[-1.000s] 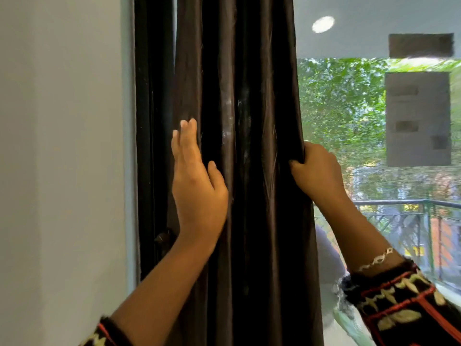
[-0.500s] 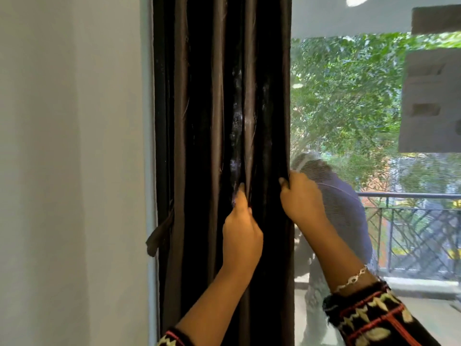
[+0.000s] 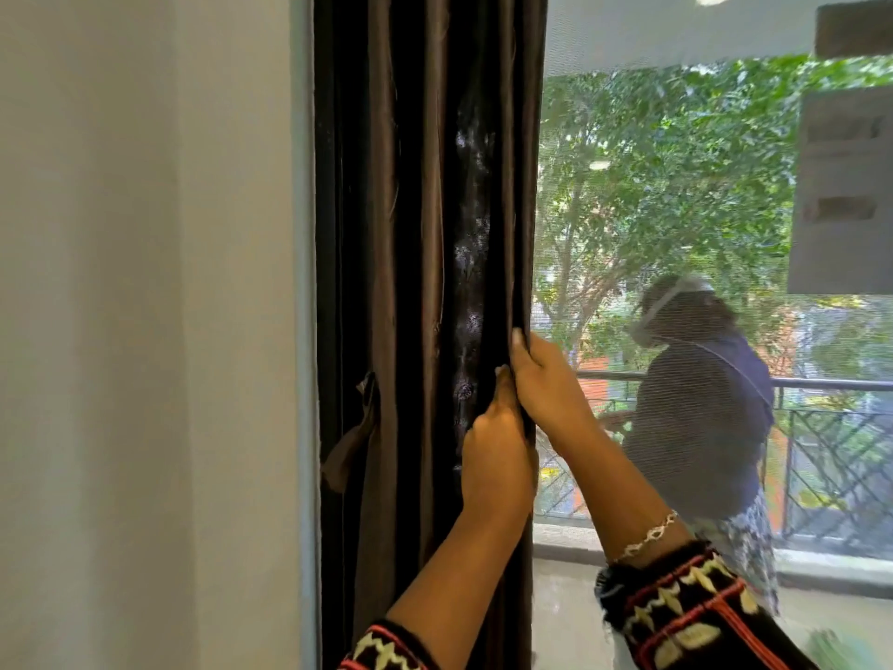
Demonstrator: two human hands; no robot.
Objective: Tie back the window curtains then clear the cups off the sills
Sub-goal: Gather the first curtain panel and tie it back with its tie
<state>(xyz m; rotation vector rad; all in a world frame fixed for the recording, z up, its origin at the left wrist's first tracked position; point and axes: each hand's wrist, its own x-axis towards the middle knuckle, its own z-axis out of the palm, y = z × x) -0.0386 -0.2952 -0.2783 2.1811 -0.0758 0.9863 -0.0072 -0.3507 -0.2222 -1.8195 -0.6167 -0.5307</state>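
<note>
A dark brown curtain [image 3: 415, 234] hangs gathered in folds against the left side of the window. My left hand [image 3: 497, 456] grips the curtain's right folds from the front, fingers curled into the fabric. My right hand [image 3: 543, 384] grips the curtain's right edge just above and beside it, the two hands touching. A brown tie-back strap [image 3: 355, 432] dangles at the curtain's left edge, loose. No cup shows in the view.
A white wall [image 3: 145, 331] fills the left. The window glass [image 3: 676, 186] shows trees, a balcony railing [image 3: 821, 418] and the reflection of a person [image 3: 705, 418].
My left hand left the curtain's flat front, moved right and down, and took hold of the folds beside my right hand. The curtain is bunched tighter to the left.
</note>
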